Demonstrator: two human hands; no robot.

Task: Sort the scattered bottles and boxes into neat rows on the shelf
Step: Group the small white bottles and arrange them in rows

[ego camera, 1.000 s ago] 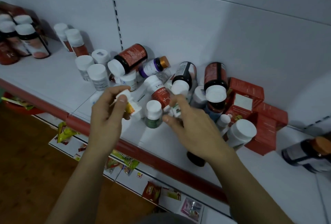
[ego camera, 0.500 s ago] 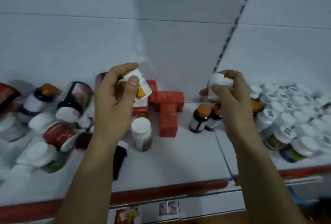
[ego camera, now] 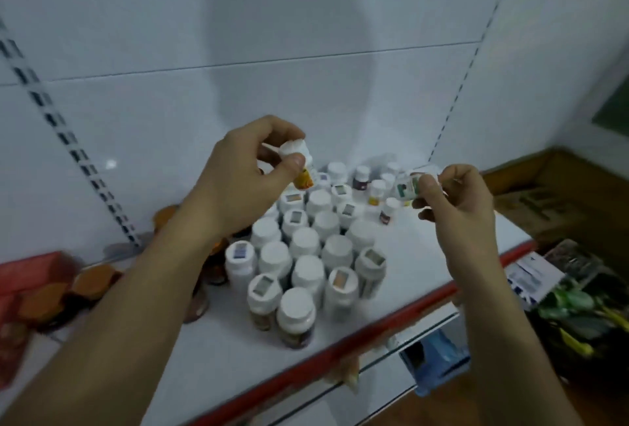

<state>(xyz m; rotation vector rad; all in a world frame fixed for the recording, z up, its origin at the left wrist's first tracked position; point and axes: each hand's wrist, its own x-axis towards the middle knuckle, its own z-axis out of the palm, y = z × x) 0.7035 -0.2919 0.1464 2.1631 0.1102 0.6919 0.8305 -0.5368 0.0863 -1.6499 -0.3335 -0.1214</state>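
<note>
View has swung from the scattered pile to the sorted rows (ego camera: 306, 255) at frame centre, and both bottles have come along. Left grip (ego camera: 245, 184) pinches an orange-label bottle (ego camera: 301, 168) at its white cap; right grip (ego camera: 456, 208) holds a green-label bottle (ego camera: 408, 185). Both hang above the shelf (ego camera: 408, 255), near the small bottles (ego camera: 377, 194) behind the rows, probably their place.
</note>
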